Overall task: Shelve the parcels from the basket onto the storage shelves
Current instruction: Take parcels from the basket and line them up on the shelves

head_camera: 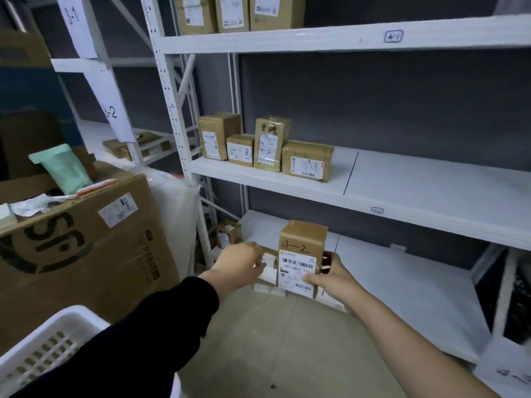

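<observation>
Below the middle shelf point(402, 179), my right hand point(330, 278) clamps the 4-2 parcel point(301, 242); left hand point(241, 264) touches a smaller box point(269, 259), grip unclear. Four parcels point(267, 147) sit up there; mine not yet.

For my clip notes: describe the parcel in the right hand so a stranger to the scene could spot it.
On the white storage rack, go to the lowest visible shelf. At its front edge the right hand holds a tall brown parcel upright. Unlike the low parcels beside it, it has 4-2 handwritten on the cardboard above a large barcode label.
</observation>
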